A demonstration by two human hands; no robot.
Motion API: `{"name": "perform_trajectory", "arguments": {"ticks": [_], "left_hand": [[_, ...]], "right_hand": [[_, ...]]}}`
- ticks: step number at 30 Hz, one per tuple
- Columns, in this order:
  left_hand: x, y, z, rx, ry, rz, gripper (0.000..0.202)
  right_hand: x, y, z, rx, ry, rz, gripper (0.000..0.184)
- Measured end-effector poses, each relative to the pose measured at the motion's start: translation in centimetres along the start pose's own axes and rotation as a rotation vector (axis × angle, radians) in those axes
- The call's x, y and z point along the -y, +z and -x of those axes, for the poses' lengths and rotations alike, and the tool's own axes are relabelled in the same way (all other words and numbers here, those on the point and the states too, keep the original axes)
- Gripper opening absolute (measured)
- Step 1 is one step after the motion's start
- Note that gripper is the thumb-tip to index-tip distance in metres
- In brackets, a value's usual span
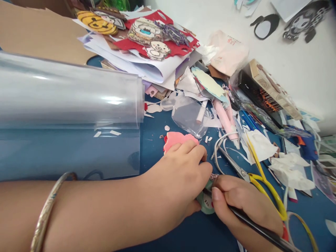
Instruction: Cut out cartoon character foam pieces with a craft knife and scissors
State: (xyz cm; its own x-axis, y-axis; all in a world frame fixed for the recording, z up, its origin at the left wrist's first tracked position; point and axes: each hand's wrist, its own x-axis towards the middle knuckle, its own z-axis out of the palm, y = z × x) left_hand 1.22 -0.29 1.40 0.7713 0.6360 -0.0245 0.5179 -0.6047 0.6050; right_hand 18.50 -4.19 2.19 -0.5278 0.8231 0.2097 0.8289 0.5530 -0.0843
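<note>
My left hand (181, 182), with a metal bangle (46, 213) on the forearm, lies curled over a small pale green cut-out (206, 203) on the blue mat, fingers pressed onto it. My right hand (244, 206) is closed round a thin dark tool (262, 229) held like a pen, its tip at the cut-out between both hands. A pink foam piece (175, 139) lies just beyond my left knuckles.
A roll of clear plastic film (68, 94) lies at the left. Yellow-handled scissors (259, 178) rest to the right of my hands. Piles of paper, cartoon cut-outs (154, 38), a pink glue tube (224, 117), scraps and bagged packs crowd the back and right.
</note>
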Motion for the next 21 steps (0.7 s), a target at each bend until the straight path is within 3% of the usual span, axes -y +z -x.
{"name": "perform_trajectory", "arguments": {"ticks": [5,21], "left_hand": [[0.17,0.3,-0.01,-0.042,0.02,-0.005,0.036],[0.17,0.59,-0.06,-0.067,0.031,-0.043,0.038]], "right_hand": [[-0.32,-0.06,0.11,0.011,-0.098,-0.04,0.037],[-0.49,-0.04,-0.44,0.094,-0.122,-0.11,0.041]]}}
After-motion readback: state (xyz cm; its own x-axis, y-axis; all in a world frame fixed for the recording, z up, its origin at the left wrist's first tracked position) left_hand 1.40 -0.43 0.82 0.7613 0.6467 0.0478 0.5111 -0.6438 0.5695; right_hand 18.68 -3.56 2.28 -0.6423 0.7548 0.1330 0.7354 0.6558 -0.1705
